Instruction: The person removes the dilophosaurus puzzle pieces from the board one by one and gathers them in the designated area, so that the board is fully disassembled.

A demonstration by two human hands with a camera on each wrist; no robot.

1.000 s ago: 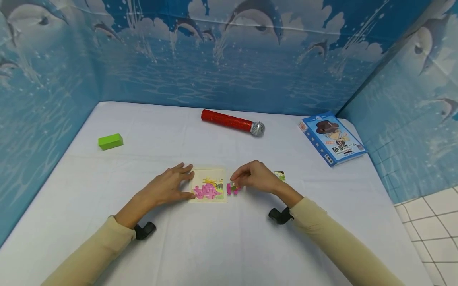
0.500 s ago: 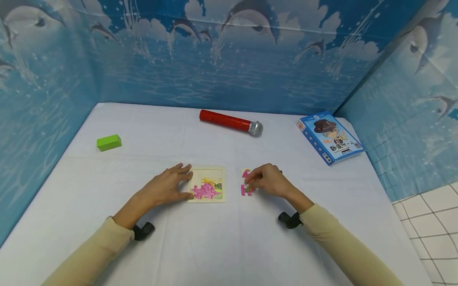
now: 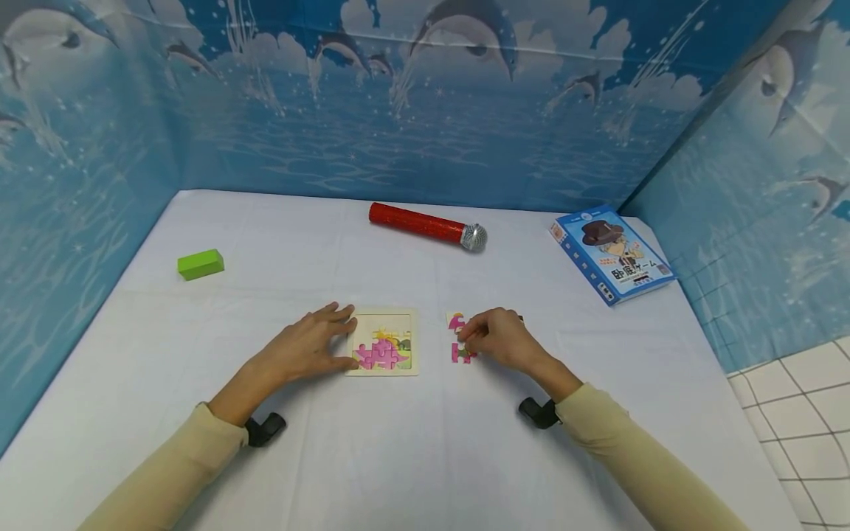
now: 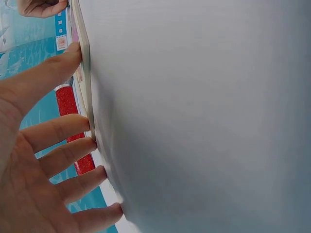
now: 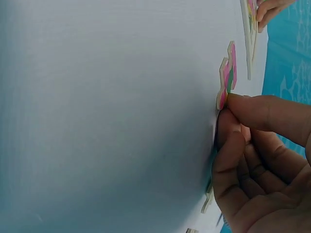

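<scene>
A wooden puzzle tray (image 3: 381,372) lies on the white table, its lower part filled with pink and yellow dinosaur pieces (image 3: 383,355). My left hand (image 3: 302,348) lies along the tray's left side with fingers spread. In the left wrist view its thumb (image 4: 65,65) touches the tray's edge. To the right of the tray, my right hand (image 3: 508,341) pinches a pink and green puzzle piece (image 5: 229,73) between thumb and fingers, close to the cloth. Just behind it lies another pink piece (image 3: 455,321). More pieces are partly hidden by the right hand.
A red microphone (image 3: 418,223) with a silver head lies at the back. The blue game box (image 3: 614,254) sits at the back right, a green block (image 3: 201,264) at the left. Blue dolphin-print curtains (image 3: 398,133) enclose the table's back and sides.
My right hand has moved right, away from the tray, with the puzzle piece in its fingers, then slowed. A pink piece behind it came into view. The left hand has stayed at the tray.
</scene>
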